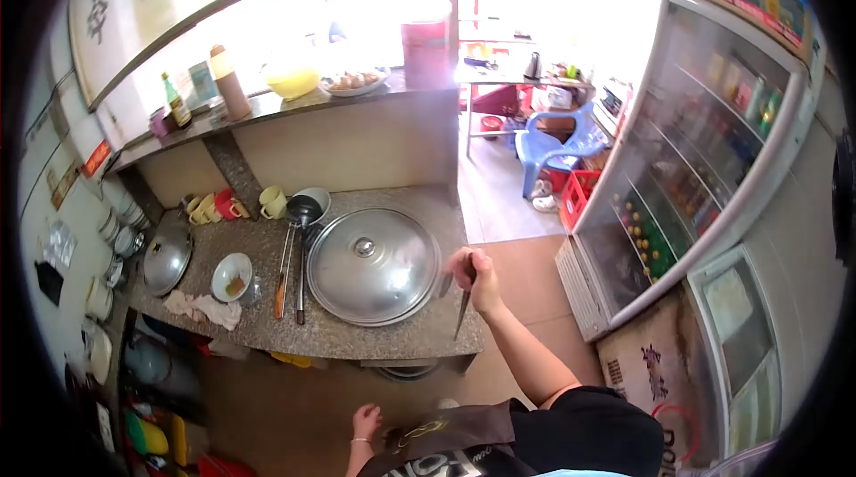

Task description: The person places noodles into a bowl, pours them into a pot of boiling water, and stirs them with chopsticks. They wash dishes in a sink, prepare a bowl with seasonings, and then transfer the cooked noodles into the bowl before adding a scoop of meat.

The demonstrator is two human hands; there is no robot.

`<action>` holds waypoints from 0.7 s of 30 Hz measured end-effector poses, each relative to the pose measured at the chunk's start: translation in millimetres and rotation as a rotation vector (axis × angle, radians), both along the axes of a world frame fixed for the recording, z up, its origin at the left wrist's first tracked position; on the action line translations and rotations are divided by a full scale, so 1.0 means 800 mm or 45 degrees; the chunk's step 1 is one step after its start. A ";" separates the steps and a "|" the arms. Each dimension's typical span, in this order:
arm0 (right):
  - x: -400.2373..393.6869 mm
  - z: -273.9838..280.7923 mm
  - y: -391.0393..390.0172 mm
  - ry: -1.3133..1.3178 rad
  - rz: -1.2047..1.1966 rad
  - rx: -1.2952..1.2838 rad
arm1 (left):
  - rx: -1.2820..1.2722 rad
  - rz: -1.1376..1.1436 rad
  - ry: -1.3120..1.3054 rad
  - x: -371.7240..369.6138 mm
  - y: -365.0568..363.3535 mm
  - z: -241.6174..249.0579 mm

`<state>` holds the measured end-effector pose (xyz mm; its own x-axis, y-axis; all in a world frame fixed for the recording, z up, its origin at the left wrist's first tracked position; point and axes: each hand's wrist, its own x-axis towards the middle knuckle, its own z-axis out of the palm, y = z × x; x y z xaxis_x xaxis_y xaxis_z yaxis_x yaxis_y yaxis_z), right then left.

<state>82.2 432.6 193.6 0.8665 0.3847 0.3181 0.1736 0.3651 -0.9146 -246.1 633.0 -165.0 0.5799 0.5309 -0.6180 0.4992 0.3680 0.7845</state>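
My right hand (477, 281) is raised beside the counter's right end, its fingers closed round a slim dark pointed tool (462, 315). The tool points down; its exact kind is not clear. Low in front of my apron hangs my left hand (366, 422), fingers loosely bent and nothing visible in it. Left of my right hand, a large round metal lid (374, 267) with a knob covers a wide pan on the stone counter (419, 348). A black ladle (304, 209) and a long orange-handled utensil (281, 294) lie beside the lid.
A white bowl (233, 276), a cloth (203, 308), a smaller domed lid (168, 261) and several mugs (273, 202) occupy the counter's left. The shelf above holds a yellow bowl (292, 83) and bottles. A glass-door fridge (687, 165) and blue chair (557, 143) stand right.
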 end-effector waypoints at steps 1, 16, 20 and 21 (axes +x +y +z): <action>0.007 -0.005 -0.002 -0.004 0.024 -0.002 | 0.117 -0.052 -0.064 0.023 -0.010 0.016; 0.007 -0.012 0.007 0.049 0.192 0.080 | -0.114 0.361 0.588 -0.247 -0.065 -0.047; 0.005 -0.019 0.015 -0.032 0.233 -0.022 | -0.078 0.355 0.588 -0.259 -0.079 -0.066; 0.004 -0.019 0.019 -0.068 0.238 -0.035 | -0.061 0.335 0.571 -0.252 -0.080 -0.070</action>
<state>85.1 448.0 178.2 0.7611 0.5466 0.3492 0.1539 0.3709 -0.9158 -447.6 568.9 -220.7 0.1033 0.5883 -0.8021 0.6683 0.5562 0.4940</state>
